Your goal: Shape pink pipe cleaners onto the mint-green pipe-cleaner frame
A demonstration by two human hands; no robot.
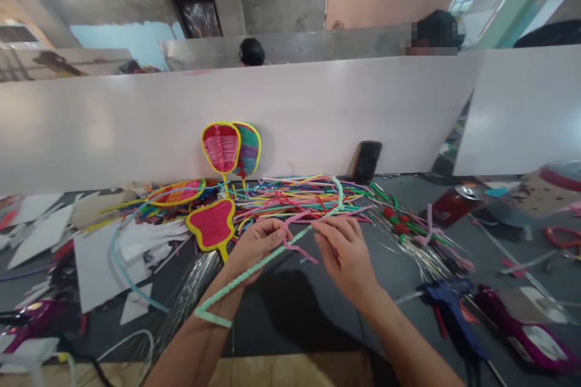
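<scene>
A long pale green twisted pipe cleaner (254,269) runs diagonally between my hands, bent back at its lower left end and curving up at the far end. My left hand (259,248) is closed in a pinch on it, where a short pink pipe cleaner (302,251) crosses it. My right hand (347,254) pinches the green pipe cleaner farther along, fingertips together. Behind the hands lies a heap of many-coloured pipe cleaners (290,196). A pink pipe-cleaner fan with a yellow rim (211,225) is just left of my left hand.
Two more fans (221,148) lean against the white partition (308,97). A black phone (367,160) stands there too. At right are a red can (456,202), a blue glue gun (456,314) and a purple device (529,329). White paper (97,266) and silver wires (186,290) lie left. People sit beyond the partition.
</scene>
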